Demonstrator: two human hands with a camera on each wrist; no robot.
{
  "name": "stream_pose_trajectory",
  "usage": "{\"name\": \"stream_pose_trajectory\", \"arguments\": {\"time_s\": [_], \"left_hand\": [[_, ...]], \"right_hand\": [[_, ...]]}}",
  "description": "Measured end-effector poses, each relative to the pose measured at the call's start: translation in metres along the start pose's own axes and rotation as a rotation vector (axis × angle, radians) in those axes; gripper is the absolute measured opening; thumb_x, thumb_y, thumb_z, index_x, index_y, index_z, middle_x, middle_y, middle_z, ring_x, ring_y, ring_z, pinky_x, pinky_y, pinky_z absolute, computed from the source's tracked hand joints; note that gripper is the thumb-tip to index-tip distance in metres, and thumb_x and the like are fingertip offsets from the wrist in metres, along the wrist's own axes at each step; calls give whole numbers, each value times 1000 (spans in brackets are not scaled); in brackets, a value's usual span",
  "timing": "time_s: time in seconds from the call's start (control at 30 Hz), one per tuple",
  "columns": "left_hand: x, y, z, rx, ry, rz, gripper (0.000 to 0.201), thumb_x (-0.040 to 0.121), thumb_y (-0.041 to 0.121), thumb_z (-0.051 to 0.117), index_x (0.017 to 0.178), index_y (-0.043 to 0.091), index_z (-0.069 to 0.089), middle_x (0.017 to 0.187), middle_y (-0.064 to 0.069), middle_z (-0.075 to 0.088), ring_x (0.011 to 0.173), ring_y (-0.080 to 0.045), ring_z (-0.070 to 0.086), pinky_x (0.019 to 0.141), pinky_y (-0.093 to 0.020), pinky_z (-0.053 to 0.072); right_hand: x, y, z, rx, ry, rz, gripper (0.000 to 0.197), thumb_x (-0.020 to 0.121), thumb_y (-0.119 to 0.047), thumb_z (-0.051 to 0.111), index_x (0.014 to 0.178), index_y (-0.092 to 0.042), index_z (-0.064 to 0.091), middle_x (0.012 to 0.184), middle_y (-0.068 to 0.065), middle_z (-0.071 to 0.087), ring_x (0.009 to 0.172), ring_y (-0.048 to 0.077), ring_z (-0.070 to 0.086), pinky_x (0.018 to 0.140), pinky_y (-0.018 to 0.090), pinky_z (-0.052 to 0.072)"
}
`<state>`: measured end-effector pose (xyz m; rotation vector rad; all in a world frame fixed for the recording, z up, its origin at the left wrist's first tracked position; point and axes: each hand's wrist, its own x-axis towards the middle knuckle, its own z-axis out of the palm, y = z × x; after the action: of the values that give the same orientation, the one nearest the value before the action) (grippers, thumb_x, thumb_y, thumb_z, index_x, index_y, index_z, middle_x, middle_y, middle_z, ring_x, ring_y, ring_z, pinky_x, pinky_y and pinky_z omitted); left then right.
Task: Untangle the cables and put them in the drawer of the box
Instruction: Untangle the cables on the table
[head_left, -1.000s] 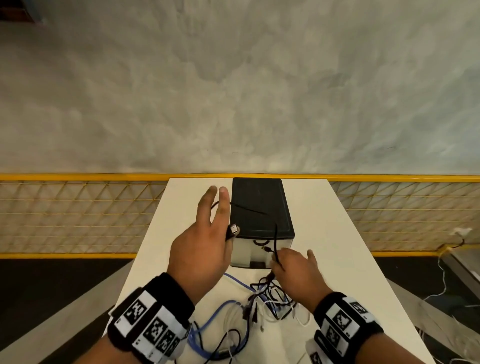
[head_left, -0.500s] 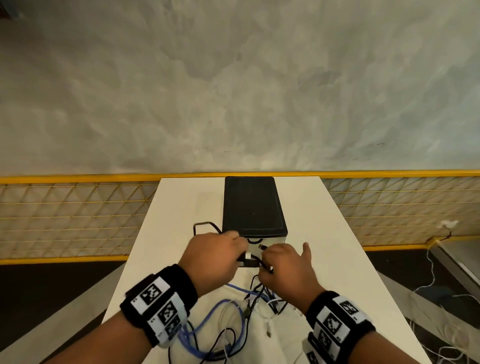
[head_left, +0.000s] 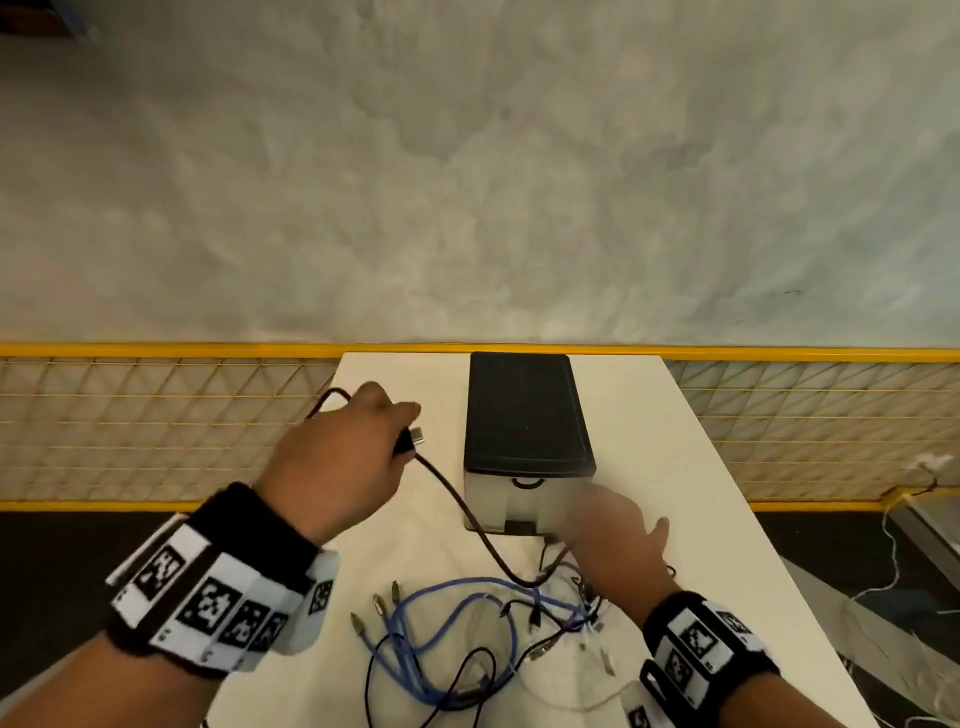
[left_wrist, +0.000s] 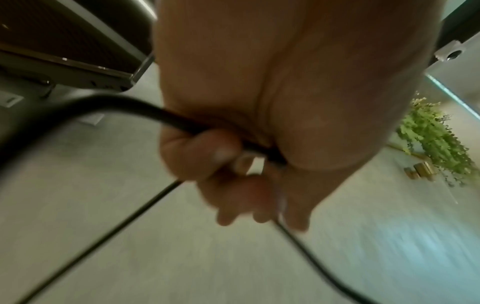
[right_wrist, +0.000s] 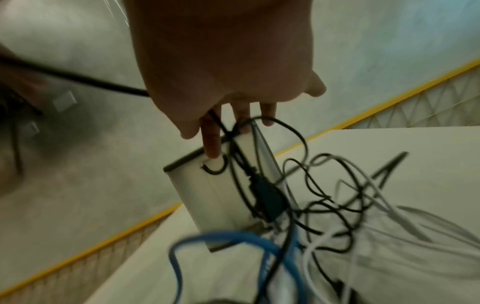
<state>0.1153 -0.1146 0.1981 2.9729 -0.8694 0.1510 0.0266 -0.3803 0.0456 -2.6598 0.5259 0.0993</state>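
A box with a black top (head_left: 524, 405) stands at the far middle of the white table (head_left: 675, 467), its pale drawer (head_left: 524, 501) (right_wrist: 207, 191) closed. My left hand (head_left: 400, 436) (left_wrist: 233, 164), raised left of the box, grips a black cable (head_left: 452, 499) (left_wrist: 116, 102) just behind its USB plug (head_left: 417, 437). That cable runs down to a tangle of blue, black and white cables (head_left: 467, 623) (right_wrist: 324, 216) at the near edge. My right hand (head_left: 587, 525) (right_wrist: 233, 123), blurred, hovers at the drawer's lower right with fingers straight; the black cable passes between two of them.
A yellow mesh fence (head_left: 156, 426) runs behind the table, with grey floor beyond. Loose white wires (head_left: 909, 571) lie on the floor to the right. The table is narrow, with its side edges close to both hands.
My left hand has pulled the black cable's plug end from the drawer front up and to the left. My right hand stays by the drawer, its fingers now straighter.
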Motion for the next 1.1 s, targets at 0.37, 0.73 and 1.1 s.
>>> {"name": "stream_pose_trajectory", "arguments": {"time_s": [0.37,0.73,1.1], "left_hand": [[-20,92,67,-369,-168,191,23,94,51,48,95,30,56,88,8,55,82,-15,55,64,-30,38],[-7,18,36,-189,-69,15,39,91,52,53,64,25,46,63,5,52,68,-16,52,51,-27,28],[-39,-106,34,-35,-68,-404,27,90,37,60,68,22,61,69,-3,58,63,-21,58,56,-31,44]], "right_hand": [[-3,-28,-13,535,91,-227,35,96,-38,53,64,-23,55,67,2,64,68,18,63,69,41,50],[-7,-9,-10,196,-114,-315,28,86,-49,62,67,-32,51,67,-5,57,67,13,56,60,29,41],[10,41,-5,115,49,-11,17,87,-41,63,82,-25,65,79,-2,65,77,18,62,72,32,51]]}}
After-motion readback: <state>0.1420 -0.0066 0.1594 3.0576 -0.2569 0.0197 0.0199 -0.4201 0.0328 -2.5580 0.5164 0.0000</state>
